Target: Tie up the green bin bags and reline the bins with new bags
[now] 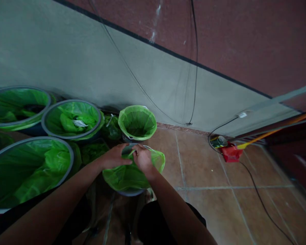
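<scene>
A small bin stands between my legs with a green bin bag spread over its mouth. At its far side, a grey bare part of the bin shows between my hands. My right hand is closed, pinching the edge of this bag. My left hand is at the left of the same opening, thumb and fingers apart. Just beyond, against the wall, is another small bin lined with a green bag, its liner folded over the rim.
Larger lined bins with grey rims crowd the left side, and a knotted green bag sits among them. On the right tiled floor are a red dustpan, a yellow pole, a can and a black cable.
</scene>
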A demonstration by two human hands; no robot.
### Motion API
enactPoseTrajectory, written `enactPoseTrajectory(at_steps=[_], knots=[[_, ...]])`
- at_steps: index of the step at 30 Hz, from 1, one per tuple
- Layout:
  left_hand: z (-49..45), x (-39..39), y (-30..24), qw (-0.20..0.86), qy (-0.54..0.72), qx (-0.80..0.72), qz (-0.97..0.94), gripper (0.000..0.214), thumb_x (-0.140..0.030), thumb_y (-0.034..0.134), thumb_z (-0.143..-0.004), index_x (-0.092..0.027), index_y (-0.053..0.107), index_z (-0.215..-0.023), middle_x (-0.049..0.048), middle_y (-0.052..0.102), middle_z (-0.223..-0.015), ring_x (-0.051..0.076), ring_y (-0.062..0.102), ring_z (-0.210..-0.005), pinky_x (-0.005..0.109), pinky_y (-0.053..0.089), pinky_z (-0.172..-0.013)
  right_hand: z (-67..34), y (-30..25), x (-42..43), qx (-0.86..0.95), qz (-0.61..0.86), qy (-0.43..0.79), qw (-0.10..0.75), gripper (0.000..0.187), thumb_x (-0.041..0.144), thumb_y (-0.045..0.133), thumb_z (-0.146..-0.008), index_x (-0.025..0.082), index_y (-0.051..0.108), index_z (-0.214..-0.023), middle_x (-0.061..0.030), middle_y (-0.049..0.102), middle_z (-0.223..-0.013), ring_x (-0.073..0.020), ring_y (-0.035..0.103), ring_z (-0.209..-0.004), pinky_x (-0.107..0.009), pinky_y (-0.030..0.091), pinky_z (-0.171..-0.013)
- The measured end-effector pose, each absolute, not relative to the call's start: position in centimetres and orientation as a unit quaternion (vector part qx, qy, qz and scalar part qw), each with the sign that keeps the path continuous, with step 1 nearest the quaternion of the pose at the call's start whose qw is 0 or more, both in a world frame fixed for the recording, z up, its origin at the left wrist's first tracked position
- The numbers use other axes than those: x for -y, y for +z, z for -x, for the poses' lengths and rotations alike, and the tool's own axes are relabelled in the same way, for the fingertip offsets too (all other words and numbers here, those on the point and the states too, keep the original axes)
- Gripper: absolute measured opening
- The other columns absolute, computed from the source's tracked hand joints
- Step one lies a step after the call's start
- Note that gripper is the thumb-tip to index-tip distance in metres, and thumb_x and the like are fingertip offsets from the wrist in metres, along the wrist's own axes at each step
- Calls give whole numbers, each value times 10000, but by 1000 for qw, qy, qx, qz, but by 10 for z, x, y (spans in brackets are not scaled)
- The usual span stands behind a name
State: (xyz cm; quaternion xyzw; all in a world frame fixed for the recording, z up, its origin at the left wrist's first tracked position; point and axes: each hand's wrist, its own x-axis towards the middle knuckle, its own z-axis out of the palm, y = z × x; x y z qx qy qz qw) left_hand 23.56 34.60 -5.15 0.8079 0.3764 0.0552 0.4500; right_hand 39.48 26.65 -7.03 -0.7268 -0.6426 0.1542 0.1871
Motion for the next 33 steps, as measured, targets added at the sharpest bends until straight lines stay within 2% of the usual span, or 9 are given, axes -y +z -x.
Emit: enactPoseTrajectory(at_steps=[2,5,7,11,16,21,26,29,33], knots=[[-241,-345,-54,542,82,-350,-759,678,-493,698,-703,-160,598,-1284,111,713,-1252,285,653,-1166,384,517,-971,-392,-69,-263,646,719,153,207,273,68,517,-849,215,692,-998,-56,705,-1034,-196,650,-995,-296,513,-901],[-246,-343,-59,607,100,-321,-721,531,-458,621,-768,-145,628,-1197,99,756,-1129,247,700,-1035,355,537,-900,-389,-67,-259,657,699,159,233,317,24,498,-809,200,673,-1006,-61,691,-1024,-198,634,-1027,-310,513,-931],[-246,-343,-61,602,108,-313,-727,438,-382,600,-778,-151,645,-1147,77,766,-1063,217,704,-970,319,532,-862,-387,-64,-257,658,690,167,252,369,6,488,-791,200,662,-1052,-63,689,-1066,-195,626,-1061,-319,504,-973],[-245,-345,-61,515,84,-372,-768,366,-254,541,-740,-151,680,-1062,23,730,-816,175,664,-769,254,482,-704,-384,-56,-256,659,670,180,289,413,14,468,-833,219,639,-1148,-50,686,-1171,-166,615,-1129,-293,471,-1045],[-241,-347,-61,497,36,-403,-768,225,-260,494,-701,-169,685,-777,-13,604,-618,145,562,-615,238,377,-569,-386,-51,-259,641,694,171,280,371,42,486,-869,196,646,-1166,-60,699,-1157,-164,633,-1111,-284,469,-1045],[-238,-349,-64,514,32,-460,-723,173,-323,529,-679,-181,623,-646,-26,549,-558,134,518,-557,238,357,-534,-391,-53,-259,624,728,169,229,238,137,531,-918,227,688,-1071,-48,718,-1091,-179,653,-1043,-303,501,-981],[-239,-348,-59,499,31,-461,-733,159,-267,532,-709,-174,659,-733,-3,634,-636,146,574,-612,231,406,-563,-391,-64,-259,624,734,158,219,177,176,583,-899,255,696,-1011,-26,712,-1025,-181,654,-945,-306,520,-918],[-240,-345,-56,434,-4,-456,-777,154,-225,542,-731,-176,684,-768,16,672,-682,162,619,-676,230,426,-599,-388,-67,-258,631,730,147,215,195,175,593,-891,278,688,-1026,-16,707,-1023,-185,643,-963,-308,518,-925],[-241,-343,-57,362,-41,-463,-808,176,-216,544,-771,-186,717,-784,43,697,-734,191,661,-754,244,424,-638,-382,-62,-256,671,701,149,189,186,171,546,-920,248,693,-1003,-35,700,-1033,-192,622,-1006,-303,504,-938]])
